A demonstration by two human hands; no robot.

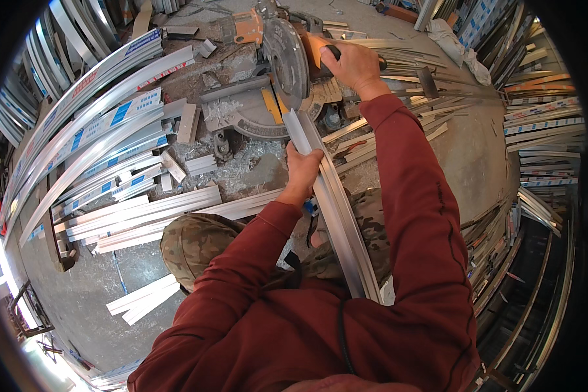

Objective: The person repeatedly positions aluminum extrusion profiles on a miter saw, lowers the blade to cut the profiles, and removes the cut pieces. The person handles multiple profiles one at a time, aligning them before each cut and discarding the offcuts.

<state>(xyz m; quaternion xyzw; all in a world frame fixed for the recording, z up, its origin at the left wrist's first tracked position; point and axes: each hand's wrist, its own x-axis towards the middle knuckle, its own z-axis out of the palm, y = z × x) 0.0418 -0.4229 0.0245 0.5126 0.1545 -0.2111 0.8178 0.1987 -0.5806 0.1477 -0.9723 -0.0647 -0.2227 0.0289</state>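
My right hand (357,65) is wrapped round the black handle of an orange miter saw (313,53). The saw's round grey guard (285,62) stands above the base, beside a yellow insert (272,104). My left hand (302,171) grips a long silver aluminium profile (338,212) close to its far end. That far end lies at the saw base (242,117), just below the guard. From there the profile runs back toward me, over my camouflage trousers. Whether the blade touches the metal is hidden by the guard.
Long aluminium profiles (121,108) with blue and red printed film lie stacked on the left. Offcuts (189,123) and metal shavings surround the saw. More thin strips (431,98) spread over the floor to the right. Racks of profiles (542,124) stand along the right side.
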